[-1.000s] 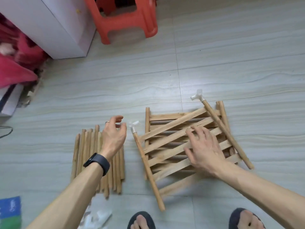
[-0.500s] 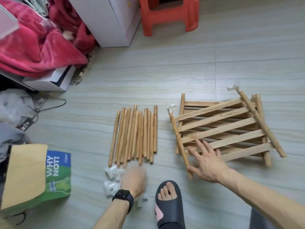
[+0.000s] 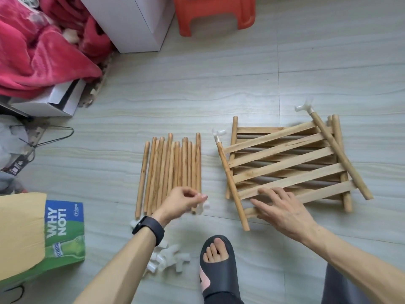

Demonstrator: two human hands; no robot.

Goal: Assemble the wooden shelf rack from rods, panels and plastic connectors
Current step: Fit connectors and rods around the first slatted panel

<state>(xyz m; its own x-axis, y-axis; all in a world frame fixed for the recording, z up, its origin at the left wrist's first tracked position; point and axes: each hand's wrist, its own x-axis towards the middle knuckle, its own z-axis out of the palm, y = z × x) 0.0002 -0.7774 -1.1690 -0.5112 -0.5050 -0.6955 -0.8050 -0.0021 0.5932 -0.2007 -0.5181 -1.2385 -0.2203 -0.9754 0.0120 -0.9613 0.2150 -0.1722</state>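
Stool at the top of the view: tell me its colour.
Orange-red; the stool shows best in the head view.

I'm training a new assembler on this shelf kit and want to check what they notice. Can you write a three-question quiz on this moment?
1. Multiple choice: what does the left hand pinch? A a wooden rod; B a white plastic connector; C a slat.
2. True or false: the right hand rests with straight fingers on the slatted panel.
3. Count: how many of that panel's side rods have a connector fitted on the far end?

Key: 1 B. 2 True. 3 Two, the left side rod and the right side rod.
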